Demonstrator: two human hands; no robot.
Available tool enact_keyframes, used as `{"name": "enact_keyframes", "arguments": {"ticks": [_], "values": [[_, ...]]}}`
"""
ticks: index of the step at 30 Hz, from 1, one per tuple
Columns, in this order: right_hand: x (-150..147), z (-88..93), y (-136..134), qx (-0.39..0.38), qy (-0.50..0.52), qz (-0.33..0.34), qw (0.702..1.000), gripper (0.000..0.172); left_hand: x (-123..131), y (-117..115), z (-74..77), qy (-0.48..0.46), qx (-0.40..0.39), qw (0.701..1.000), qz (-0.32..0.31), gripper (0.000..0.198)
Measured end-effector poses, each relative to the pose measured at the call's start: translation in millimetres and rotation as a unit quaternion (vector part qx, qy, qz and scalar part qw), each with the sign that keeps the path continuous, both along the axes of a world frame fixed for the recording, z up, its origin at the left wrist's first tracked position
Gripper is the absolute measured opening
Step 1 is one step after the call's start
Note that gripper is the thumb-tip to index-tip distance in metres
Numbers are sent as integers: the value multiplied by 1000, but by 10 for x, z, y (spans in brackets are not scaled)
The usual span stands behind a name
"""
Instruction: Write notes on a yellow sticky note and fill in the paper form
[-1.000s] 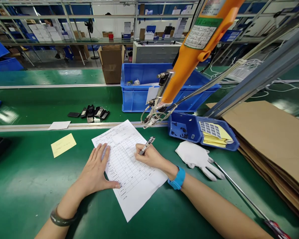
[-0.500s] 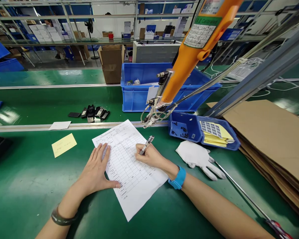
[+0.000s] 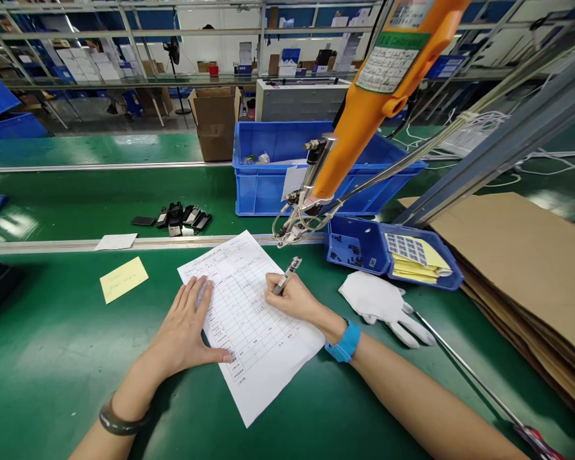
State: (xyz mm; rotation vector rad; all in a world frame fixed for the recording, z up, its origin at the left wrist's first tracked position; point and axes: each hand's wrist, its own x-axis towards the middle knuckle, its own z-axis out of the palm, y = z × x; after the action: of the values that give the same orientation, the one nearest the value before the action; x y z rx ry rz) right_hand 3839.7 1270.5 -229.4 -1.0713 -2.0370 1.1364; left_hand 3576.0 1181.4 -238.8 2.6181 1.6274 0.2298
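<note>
- Our left hand [image 3: 184,332] lies flat and spread on the left edge of the printed form [image 3: 249,319], fingers apart, thumb stretched along the lower columns; it grips nothing and only presses the sheet down.
- Our right hand [image 3: 292,299] is closed around the pen [image 3: 287,275], pinched low on the barrel near the tip, with the tip down on the right-hand part of the grid and the barrel leaning up and away to the right.
- The form sits on the green bench [image 3: 52,358] directly before us, turned a little so its top corner points toward the small blue tray [image 3: 359,246].
- We judge the sheet to be very light and limp: it would slide or buckle on the smooth mat under the pen's drag, so a flat palm on its margin looks like the right way to hold it, not a pinch at a corner.
- The pen looks slim, stiff and light, with a shiny metal finish that may be slippery; a grip close to the tip gives the most control.
- A white glove [image 3: 378,303] lies just right of our right wrist, and a thin rod with a red handle [image 3: 474,377] runs beyond it.
- An orange powered screwdriver [image 3: 364,108] hangs above the top of the form, not touching it.
- A yellow note [image 3: 123,279] and a white slip [image 3: 115,241] lie well to the left; small black parts [image 3: 182,217] sit on the conveyor beyond, beside a large blue crate [image 3: 268,185].
- Flattened cardboard [image 3: 522,268] is stacked at the far right.
</note>
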Motion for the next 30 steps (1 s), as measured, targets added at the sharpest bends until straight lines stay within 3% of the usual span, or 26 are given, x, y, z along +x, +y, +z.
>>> {"name": "enact_keyframes", "arguments": {"ticks": [3,19,30], "values": [[27,-2,37,1,-4,-21,1000,23,-3,-1,-12,-10,5,1000,0,135],[34,9,37,-17,-9,23,1000,29,-14,-4,-38,-12,8,1000,-1,135],[38,9,41,-13,3,13,1000,26,-11,-4,-15,-18,4,1000,-2,135]]}}
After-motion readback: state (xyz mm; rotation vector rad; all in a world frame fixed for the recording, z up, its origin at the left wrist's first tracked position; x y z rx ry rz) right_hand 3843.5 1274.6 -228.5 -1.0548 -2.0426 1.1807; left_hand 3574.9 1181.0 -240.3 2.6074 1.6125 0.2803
